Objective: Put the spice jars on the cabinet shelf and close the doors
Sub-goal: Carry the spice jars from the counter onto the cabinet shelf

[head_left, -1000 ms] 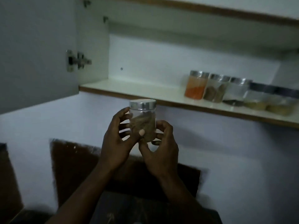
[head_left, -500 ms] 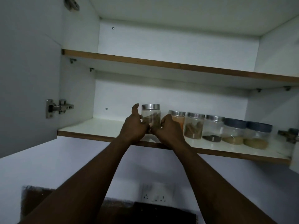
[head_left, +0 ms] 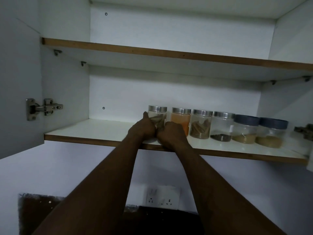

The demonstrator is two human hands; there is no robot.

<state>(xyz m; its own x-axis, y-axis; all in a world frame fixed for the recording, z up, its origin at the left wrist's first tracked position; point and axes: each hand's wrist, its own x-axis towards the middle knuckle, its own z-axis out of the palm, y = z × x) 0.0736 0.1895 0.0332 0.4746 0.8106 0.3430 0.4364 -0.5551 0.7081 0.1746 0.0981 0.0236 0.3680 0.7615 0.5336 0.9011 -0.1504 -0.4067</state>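
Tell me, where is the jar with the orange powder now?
The orange powder jar stands on the lower shelf, second from the left in the row, between the jar in both hands and the brown sticks jar.

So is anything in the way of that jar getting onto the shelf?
Nothing visible. The jar in both hands, left hand and right hand, already sits at the left end of the row on the lower shelf, beside the orange spice jar.

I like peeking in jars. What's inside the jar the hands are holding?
The jar shows brownish stick-like pieces through its glass. The left hand and right hand hide its lower part.
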